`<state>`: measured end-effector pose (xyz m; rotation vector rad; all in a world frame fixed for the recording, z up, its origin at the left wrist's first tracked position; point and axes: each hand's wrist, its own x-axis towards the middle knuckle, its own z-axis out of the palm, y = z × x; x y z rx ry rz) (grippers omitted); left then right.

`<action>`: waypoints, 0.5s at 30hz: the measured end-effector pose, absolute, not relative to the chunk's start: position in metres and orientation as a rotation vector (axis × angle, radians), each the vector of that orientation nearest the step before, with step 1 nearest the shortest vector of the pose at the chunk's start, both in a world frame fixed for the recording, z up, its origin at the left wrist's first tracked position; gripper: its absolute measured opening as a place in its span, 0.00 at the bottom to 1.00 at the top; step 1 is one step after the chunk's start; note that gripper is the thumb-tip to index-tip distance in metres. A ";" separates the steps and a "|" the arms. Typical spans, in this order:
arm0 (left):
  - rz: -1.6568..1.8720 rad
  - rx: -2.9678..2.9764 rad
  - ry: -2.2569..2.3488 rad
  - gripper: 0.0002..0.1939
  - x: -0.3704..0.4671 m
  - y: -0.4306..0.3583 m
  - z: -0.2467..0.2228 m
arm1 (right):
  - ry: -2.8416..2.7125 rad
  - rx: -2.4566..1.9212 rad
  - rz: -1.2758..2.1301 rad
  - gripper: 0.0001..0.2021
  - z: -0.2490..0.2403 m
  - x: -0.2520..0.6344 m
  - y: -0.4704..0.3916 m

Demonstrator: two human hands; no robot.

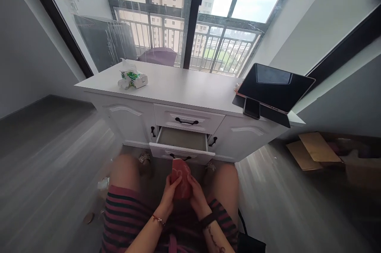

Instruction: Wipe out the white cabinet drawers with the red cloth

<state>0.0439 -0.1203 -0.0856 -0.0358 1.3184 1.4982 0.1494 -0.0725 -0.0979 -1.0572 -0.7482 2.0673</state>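
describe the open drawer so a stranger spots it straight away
Find the white cabinet in front of the window, then its middle column, between the doors. The open drawer is the lower one there, just beyond the hands holding a red item. It is pulled out; the drawer above is shut.

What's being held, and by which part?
A red item, held in both hands: left hand on its left side, right hand on its right.
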 end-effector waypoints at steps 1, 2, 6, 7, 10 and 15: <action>1.427 -0.088 1.262 0.18 0.043 -0.122 -0.087 | -0.724 -1.074 2.057 0.25 -0.100 0.149 -0.077; 1.349 -0.136 1.197 0.17 0.042 -0.125 -0.088 | -0.712 -1.094 2.049 0.26 -0.103 0.148 -0.082; 1.285 -0.238 1.090 0.14 0.040 -0.129 -0.093 | -0.776 -1.129 2.079 0.28 -0.113 0.143 -0.094; 1.325 -0.255 1.092 0.14 0.040 -0.129 -0.094 | -0.811 -1.123 2.099 0.29 -0.116 0.142 -0.096; 1.455 -0.318 1.124 0.14 0.036 -0.127 -0.101 | -1.006 -1.177 2.045 0.28 -0.121 0.143 -0.089; 1.644 -0.162 1.421 0.16 0.014 -0.120 -0.117 | -1.610 -1.382 1.300 0.20 -0.102 0.173 -0.022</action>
